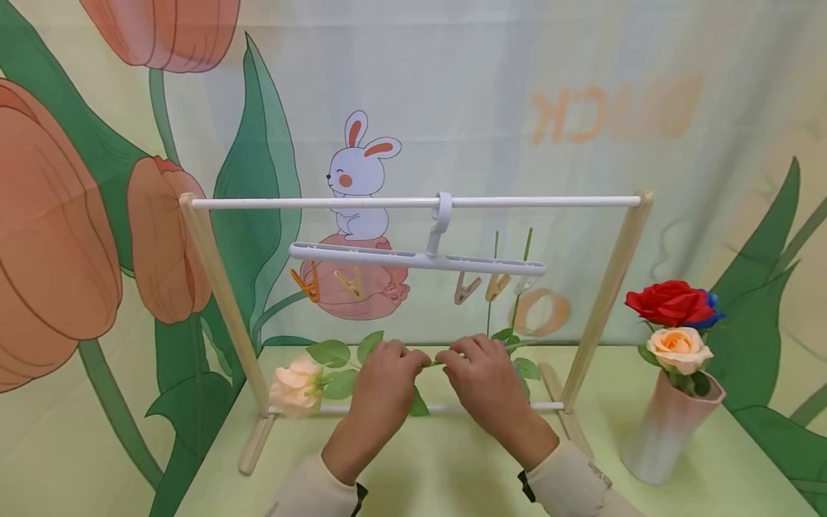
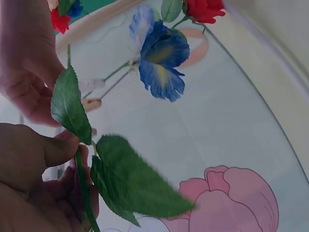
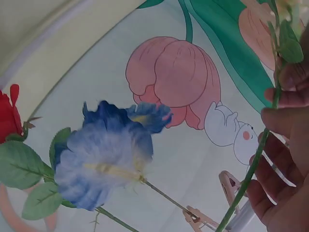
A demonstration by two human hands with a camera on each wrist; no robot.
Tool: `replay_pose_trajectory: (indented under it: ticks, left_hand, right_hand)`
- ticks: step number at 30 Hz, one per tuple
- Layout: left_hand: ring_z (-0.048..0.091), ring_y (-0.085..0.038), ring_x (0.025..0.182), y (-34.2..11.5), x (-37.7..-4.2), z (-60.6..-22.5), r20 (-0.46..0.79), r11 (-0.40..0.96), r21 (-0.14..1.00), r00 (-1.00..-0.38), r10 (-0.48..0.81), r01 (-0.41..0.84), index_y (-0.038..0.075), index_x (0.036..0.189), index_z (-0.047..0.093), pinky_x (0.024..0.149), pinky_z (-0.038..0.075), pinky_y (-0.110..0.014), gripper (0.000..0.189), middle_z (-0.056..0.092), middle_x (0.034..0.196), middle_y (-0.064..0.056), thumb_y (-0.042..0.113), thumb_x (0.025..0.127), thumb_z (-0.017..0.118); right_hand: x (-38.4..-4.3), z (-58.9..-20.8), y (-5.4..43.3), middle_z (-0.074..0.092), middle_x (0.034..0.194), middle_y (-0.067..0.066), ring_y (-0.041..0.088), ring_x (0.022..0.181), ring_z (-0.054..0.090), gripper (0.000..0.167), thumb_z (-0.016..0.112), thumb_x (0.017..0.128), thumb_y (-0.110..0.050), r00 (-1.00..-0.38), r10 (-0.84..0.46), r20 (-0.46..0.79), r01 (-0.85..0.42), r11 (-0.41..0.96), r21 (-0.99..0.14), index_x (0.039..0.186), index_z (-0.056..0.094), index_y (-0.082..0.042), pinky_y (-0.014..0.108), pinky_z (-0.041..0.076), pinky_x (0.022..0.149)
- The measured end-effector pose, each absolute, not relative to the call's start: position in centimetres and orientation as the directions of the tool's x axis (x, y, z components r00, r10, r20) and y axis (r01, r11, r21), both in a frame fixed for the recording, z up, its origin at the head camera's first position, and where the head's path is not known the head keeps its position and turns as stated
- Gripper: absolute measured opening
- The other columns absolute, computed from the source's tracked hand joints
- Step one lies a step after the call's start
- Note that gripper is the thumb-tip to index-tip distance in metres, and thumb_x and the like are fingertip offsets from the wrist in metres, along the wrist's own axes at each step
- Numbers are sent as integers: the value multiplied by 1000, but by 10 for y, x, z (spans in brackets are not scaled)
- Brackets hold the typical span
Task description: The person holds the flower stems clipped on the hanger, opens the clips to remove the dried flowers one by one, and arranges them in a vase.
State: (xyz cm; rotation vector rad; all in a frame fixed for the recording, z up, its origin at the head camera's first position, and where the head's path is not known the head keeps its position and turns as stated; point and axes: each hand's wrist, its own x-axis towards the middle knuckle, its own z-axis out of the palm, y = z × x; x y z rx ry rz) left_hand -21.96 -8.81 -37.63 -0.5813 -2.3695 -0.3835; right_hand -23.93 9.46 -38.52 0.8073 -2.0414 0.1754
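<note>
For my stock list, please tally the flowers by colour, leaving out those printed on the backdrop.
Red: 2 (standing red rose, hanging red rose)
Blue: 2 (standing blue flower, hanging blue flower)
Peach: 2 (standing peach rose, held peach rose)
Total: 6

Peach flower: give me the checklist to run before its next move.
1. Peach flower has its stem in left hand and right hand: ok.
2. Orange clip empty: ok.
3. Hanger hooked over the rod: ok.
4. Hanger level: not ok, its right end looks lower.
5. Vase apart from both hands: ok.
6. Orange clip strong enough to grip: cannot tell.
</note>
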Motion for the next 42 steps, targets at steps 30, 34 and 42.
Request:
replay_pose_trajectory:
  ticks: [30, 34, 42]
  left_hand:
    - [62, -20, 87, -39, -229, -387, 881, 685, 61, -362, 305, 726, 18, 94, 75, 73, 50, -34, 18, 67, 93, 0, 2, 87, 73]
    - [65, -21, 89, -30, -236, -392, 776, 683, 273, -575, 260, 678, 15, 103, 75, 75, 57, -33, 16, 68, 97, -3, 7, 90, 75]
    - [71, -27, 95, -13, -269, -402, 528, 555, 666, -841, 121, 498, 7, 124, 66, 83, 60, -40, 30, 69, 107, -14, 10, 94, 69]
  right_hand:
    - [-235, -374, 156, 67, 84, 11, 27, 76, 62, 14, 76, 83, 5, -479, -6, 878, -462, 852, -246, 92, 68, -2, 42, 56, 65]
    - [-228, -363, 176, 69, 86, 16, 30, 75, 67, 10, 71, 88, 5, -511, 171, 842, -410, 813, -414, 97, 69, 2, 33, 55, 67]
    - [-216, -347, 208, 73, 99, 20, 32, 82, 67, 23, 67, 96, -8, -532, 391, 752, -318, 731, -604, 117, 69, 1, 0, 35, 75]
